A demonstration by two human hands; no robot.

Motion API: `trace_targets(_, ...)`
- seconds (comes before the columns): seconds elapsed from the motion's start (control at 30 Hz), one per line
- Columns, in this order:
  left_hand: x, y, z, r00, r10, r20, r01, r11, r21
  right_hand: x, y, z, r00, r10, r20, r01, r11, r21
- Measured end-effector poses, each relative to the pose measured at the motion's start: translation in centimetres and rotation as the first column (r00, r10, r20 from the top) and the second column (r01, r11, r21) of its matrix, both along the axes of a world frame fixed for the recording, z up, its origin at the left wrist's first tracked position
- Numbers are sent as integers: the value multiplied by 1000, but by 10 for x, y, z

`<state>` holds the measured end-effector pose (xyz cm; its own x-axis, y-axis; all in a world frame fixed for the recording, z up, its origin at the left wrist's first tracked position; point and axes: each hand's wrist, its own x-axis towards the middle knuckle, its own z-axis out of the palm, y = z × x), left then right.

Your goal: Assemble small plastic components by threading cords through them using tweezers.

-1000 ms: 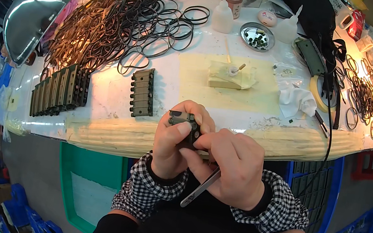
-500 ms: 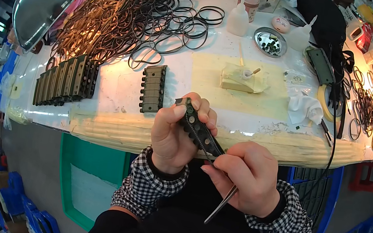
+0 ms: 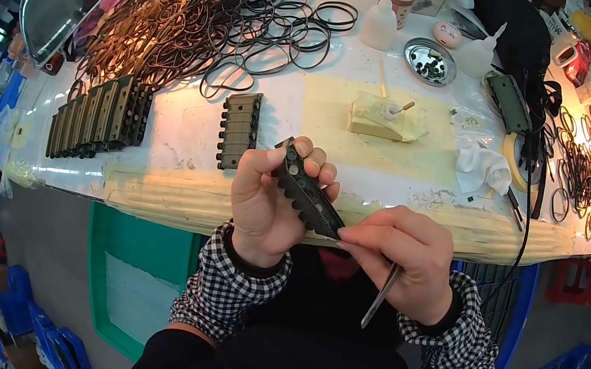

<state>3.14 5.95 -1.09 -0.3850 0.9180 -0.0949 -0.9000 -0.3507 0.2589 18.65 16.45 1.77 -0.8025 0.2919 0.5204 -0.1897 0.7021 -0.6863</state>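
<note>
Tilted above the table's front edge is a dark green, ridged strip-like part with round studs along it. My left hand is closed round its upper end, thumb on one side and fingers on the other. At its lower end, the thumb and forefinger of my right hand pinch close to the tip. A slim metal tool, apparently tweezers, is tucked in that same hand, its shiny end pointing down toward me. Whether the right fingertips also hold something small cannot be made out.
Similar green parts stand in a row at the left, with another part nearer the middle. Behind lies a heap of black rubber loops. Farther right are a taped block, a round metal dish and a white squeeze bottle.
The part has turned, showing more of its ridged side. My right hand has shifted slightly up and right, and the metal tool now points more steeply down.
</note>
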Motion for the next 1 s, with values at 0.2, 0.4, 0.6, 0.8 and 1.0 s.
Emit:
trace_targets(0.2, -2, 0, 1, 999, -13, 30, 13, 1000, 3, -4, 14, 11, 987, 111, 113, -133, 969, 209)
trace_targets(0.4, -2, 2, 2, 999, -3, -46, 1, 1000, -27, 6, 11, 7, 986, 73, 147, -133, 882, 453)
trace_targets(0.6, 2, 2, 5, 995, -13, -103, 8, 999, -51, 14, 4, 3, 997, 17, 73, -55, 827, 560)
trace_targets(0.8, 1, 2, 6, 993, -13, -121, 3, 997, -78, 12, -1, -18, 997, 11, -83, 25, 907, 421)
trace_targets(1.0, -4, 2, 2, 998, -55, 8, 55, 998, 9, 4, -11, -23, 989, -49, -136, 53, 998, 27)
